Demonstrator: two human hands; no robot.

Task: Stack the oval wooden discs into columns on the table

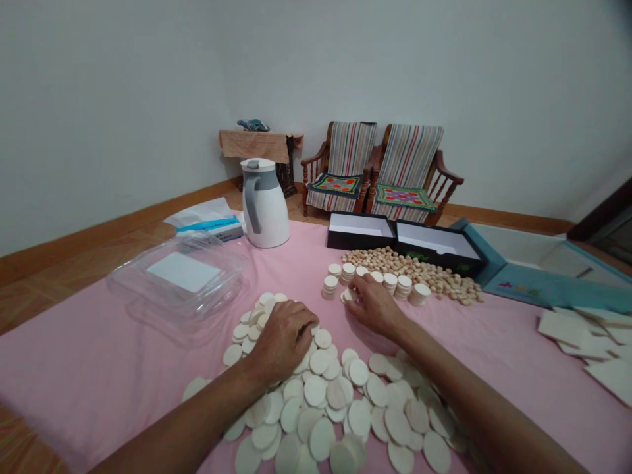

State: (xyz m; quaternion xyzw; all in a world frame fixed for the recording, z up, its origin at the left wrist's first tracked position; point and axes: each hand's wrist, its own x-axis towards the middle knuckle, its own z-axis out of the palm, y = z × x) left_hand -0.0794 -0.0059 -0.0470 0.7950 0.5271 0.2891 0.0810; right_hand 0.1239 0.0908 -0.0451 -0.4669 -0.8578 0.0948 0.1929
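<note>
Left hand (285,339): curling over the disc pile (318,392); grip hidden, cannot tell.
Disc pile: spreading across pink cloth (301,263).
Right hand (375,306): curving half-closed, touching pale discs (349,296); firm hold, cannot tell.
Disc stacks (403,288): standing near right hand, before wooden beads (419,268).

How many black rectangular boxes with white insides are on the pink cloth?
2. One black box is right of the white-and-grey jug; the other black box is beside the light-blue box.
</note>
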